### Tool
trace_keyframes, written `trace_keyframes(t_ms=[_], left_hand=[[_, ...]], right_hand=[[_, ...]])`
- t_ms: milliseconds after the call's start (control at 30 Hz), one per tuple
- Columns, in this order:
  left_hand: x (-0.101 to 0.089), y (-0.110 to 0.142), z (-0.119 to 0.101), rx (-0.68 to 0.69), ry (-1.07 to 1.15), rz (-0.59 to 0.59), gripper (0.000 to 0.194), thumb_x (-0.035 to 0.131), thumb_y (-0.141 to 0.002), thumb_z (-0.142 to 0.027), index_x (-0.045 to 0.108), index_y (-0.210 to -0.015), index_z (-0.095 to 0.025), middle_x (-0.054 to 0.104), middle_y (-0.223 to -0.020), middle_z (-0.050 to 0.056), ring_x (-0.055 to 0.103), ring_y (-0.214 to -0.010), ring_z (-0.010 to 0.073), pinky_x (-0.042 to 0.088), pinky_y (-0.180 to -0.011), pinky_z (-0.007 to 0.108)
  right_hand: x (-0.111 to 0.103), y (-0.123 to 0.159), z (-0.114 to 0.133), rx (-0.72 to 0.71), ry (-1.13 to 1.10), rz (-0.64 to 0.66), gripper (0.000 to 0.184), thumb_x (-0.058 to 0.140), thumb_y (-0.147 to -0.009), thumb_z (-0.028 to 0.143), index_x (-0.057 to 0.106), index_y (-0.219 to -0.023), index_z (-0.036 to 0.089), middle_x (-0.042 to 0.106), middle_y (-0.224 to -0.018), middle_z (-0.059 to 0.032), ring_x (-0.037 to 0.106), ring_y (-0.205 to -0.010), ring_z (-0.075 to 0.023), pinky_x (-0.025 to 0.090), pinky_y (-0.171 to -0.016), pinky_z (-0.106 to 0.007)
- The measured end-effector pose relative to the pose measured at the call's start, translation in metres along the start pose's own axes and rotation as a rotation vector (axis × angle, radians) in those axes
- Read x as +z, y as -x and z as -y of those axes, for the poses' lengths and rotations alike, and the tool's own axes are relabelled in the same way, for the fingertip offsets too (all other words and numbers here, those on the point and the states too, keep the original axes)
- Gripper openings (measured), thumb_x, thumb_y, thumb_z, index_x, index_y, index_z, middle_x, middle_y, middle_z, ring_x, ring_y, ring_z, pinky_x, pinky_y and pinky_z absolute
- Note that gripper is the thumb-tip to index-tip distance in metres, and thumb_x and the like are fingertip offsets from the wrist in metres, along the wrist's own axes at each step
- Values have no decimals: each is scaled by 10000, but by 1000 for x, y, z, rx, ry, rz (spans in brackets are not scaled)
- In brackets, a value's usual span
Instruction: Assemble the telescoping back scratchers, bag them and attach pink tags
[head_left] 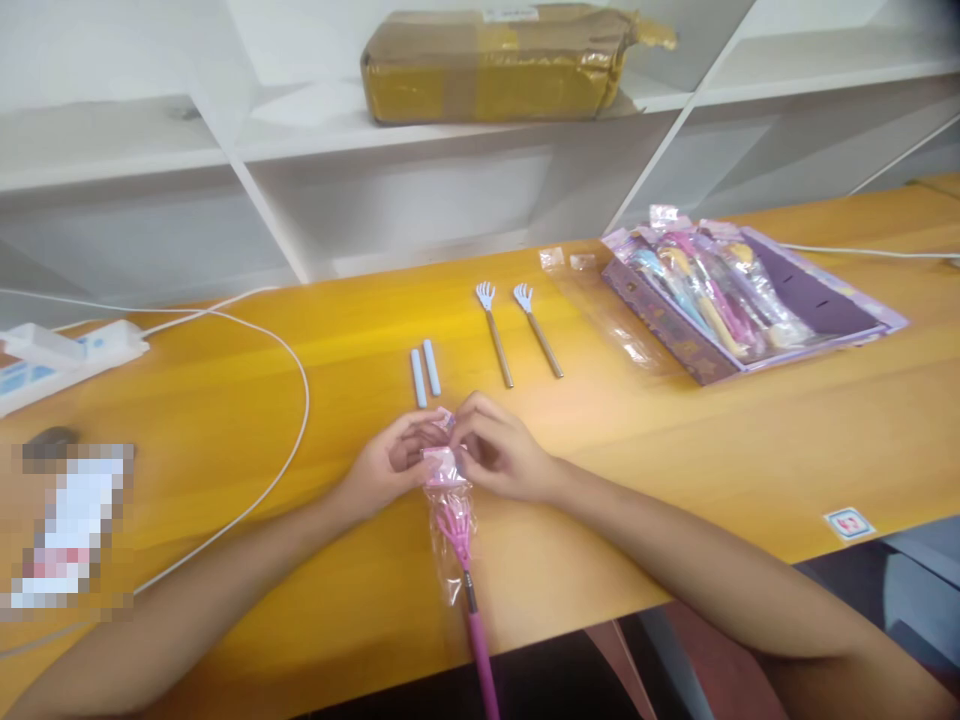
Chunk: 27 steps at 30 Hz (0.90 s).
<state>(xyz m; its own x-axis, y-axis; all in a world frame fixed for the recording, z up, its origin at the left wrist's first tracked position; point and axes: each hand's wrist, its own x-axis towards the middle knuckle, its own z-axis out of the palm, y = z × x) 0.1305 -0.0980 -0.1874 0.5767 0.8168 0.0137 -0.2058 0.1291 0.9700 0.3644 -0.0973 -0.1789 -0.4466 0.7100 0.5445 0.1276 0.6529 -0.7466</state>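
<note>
Both hands [390, 462] [514, 457] pinch the plastic packet [448, 468], its pink handle [481, 650] crossing the near table edge [562, 622].

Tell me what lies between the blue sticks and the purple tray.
The head view shows two clawed rods, then clear plastic wrapping, between the blue sticks and purple tray.
</note>
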Motion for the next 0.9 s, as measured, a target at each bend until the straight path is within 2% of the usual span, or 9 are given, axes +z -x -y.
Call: trace_keyframes(t_ms=[133, 367, 467, 633, 767, 867, 900], left_hand=[[-3, 2, -7, -101, -55, 111, 363, 768, -962, -297, 666, -1296, -197, 716, -1210, 102, 688, -1147, 216, 526, -1053, 372], [-8, 2, -11, -83, -50, 219, 317, 652, -1034, -412, 679, -1254, -186, 692, -1212, 103, 669, -1148, 232, 511, -1037, 376], [-8, 2, -9, -114, -70, 223, 317, 693, -1008, -425, 676, -1211, -183, 684, -1168, 90, 671, -1106, 222, 522, -994, 357], [-4, 2, -9, -172, -114, 234, 241, 746, -977, -328, 661, -1140, -172, 681, -1120, 80, 671, -1079, 198, 529, -966, 340], [-4, 2, -7, -160, -111, 238, 210, 743, -978, -317, 662, -1082, -153, 684, -1080, 78, 671, -1037, 184, 534, -945, 332], [-4, 2, -7, -167, -114, 213, 212, 752, -970, -325, 662, -1051, -151, 677, -1038, 58, 663, -990, 164, 534, -913, 310], [-4, 1, -7, -171, -120, 201, 216, 756, -966, -331, 663, -1037, -149, 675, -1020, 51, 661, -969, 157, 534, -892, 298]], right_hand=[[-1, 2, 1, -53, 22, 44, 201, 637, -858, 93, 605, -1011, 220, 541, -1035, -49, 573, -846, -163, 518, -706, -293], [-4, 5, 1, -130, 71, 136, 249, 610, -797, 70, 584, -991, 223, 551, -1035, -48, 574, -874, -164, 515, -729, -283], [-3, 4, 1, -153, 100, 145, 221, 622, -816, 79, 578, -979, 221, 560, -1022, -45, 570, -864, -157, 501, -707, -266], [-4, 4, 2, -206, 134, 191, 193, 617, -855, 104, 580, -1003, 223, 581, -1061, -53, 585, -905, -160, 518, -719, -264], [-5, 3, 1, -230, 20, 244, 169, 621, -884, 113, 582, -1015, 211, 575, -1096, -74, 598, -980, -177, 556, -800, -301], [-4, 0, 2, -243, -116, 251, 47, 610, -977, 214, 577, -947, 200, 556, -1076, -89, 587, -1009, -198, 563, -880, -361], [-4, -1, 2, -227, -161, 235, 114, 585, -1018, 256, 571, -922, 198, 556, -1064, -91, 584, -1010, -201, 560, -900, -378]])
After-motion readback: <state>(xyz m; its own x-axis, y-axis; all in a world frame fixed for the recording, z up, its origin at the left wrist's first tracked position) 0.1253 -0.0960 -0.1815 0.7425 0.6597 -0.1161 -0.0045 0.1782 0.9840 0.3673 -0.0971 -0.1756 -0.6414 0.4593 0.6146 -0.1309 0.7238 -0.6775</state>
